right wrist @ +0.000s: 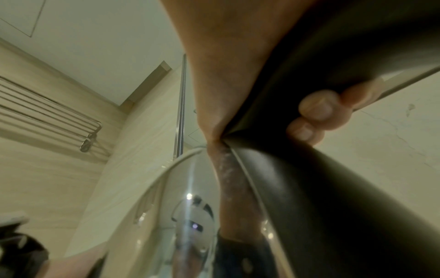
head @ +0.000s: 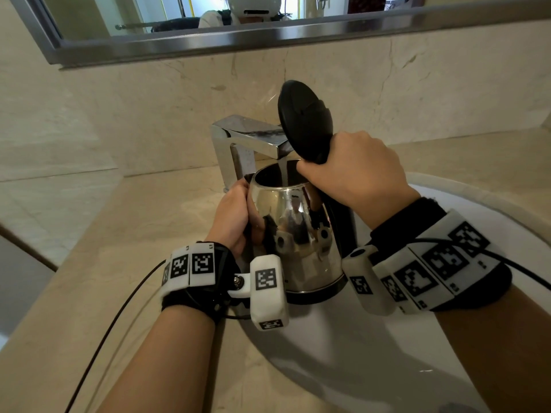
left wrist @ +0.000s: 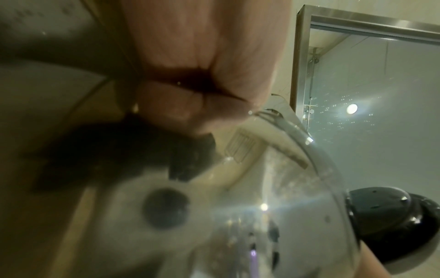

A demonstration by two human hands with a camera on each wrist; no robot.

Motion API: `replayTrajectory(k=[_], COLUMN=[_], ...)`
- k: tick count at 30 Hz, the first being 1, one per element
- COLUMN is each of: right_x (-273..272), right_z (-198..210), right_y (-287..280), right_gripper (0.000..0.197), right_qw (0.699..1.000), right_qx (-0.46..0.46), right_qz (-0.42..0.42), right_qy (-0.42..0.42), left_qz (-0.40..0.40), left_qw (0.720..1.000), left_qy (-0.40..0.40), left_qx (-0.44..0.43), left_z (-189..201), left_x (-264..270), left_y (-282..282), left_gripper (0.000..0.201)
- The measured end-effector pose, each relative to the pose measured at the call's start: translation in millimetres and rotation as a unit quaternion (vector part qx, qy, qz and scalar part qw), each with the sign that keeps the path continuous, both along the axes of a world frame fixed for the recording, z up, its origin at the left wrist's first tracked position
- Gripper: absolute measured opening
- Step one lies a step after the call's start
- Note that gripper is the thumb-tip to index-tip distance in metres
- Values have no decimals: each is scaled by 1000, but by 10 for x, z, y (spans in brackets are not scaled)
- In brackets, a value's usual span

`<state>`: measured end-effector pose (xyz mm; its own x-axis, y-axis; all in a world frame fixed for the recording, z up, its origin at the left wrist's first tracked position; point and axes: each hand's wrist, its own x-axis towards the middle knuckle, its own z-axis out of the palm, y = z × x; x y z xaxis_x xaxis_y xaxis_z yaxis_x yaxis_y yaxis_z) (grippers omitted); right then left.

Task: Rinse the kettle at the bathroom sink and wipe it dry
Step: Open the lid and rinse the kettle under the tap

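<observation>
The stainless-steel kettle (head: 298,231) was held upright over the white sink (head: 465,204), its black lid (head: 304,120) raised, under water running from the chrome faucet (head: 247,135). Its black handle (head: 343,216) was gripped by the right hand (head: 351,168); its spout side was clasped by the left hand (head: 232,216), fingers curled.

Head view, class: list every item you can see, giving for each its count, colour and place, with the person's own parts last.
kettle: one, shiny steel, over the sink under the tap.
kettle lid: one, black, flipped up.
kettle handle: one, black, on the kettle's right.
tap: one, chrome, behind the kettle, water running into it.
sink: one, white, in the counter.
counter: one, beige stone.
mirror: one, steel-framed, on the wall.
left hand: one, grips the kettle body.
right hand: one, grips the handle top.
wristbands: two, black, white tags.
</observation>
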<state>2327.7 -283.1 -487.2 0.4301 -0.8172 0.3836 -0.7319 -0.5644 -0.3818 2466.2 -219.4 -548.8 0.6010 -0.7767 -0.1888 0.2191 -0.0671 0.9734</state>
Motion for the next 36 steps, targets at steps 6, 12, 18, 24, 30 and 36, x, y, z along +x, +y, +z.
replayTrajectory(k=[6,12,18,24,30,36], right_x=[-7,-9,-8,-12,-12,-10], right_z=[-13,-19,-32,-41,-39,-31], right_y=[-14,-18,-28,-42,-42,-45], right_gripper=[30,29,28,29,30,31], right_qw=[1000,1000,1000,1000,1000,1000], right_qx=[6,14,13,12,20,26], right_qz=[0,6,10,8,7,3], right_qy=[-5,-7,-16,-12,-7,0], left_qz=[-3,0,-6,-5,-6,-5], left_qw=[1000,1000,1000,1000,1000,1000], left_qy=[-8,-11,-9,-3,-4,4], left_qx=[-7,-6,-9,-11,-7,-4], left_z=[-2,-21,-34,-23,-42,-64], left_x=[-6,18,22,9,23,46], left_y=[-8,-26,-29,-19,-34,-61], left_gripper=[31,29,29,31,29,28])
